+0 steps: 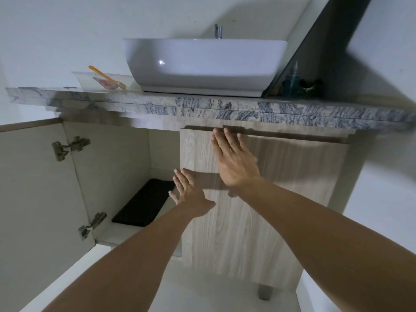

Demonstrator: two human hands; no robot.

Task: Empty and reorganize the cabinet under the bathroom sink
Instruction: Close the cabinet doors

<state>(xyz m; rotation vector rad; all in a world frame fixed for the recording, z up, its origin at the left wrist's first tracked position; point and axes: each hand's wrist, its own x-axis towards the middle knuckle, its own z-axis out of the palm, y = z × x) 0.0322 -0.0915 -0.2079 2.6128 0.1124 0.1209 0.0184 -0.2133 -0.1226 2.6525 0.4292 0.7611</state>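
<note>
The cabinet under the sink has its left door swung wide open and its right wooden door shut. My right hand lies flat with straight fingers near the top of the right door, fingertips at its upper edge. Lower down, my left hand is spread open by that door's left edge, in front of the open compartment. Inside, a flat black mat or pad lies on the cabinet floor. The rest of the interior that shows holds nothing else.
A white basin with a tap stands on the marbled countertop. A clear container holding an orange-handled item sits left of the basin. Dark items stand at the right behind a glass panel. White floor lies below.
</note>
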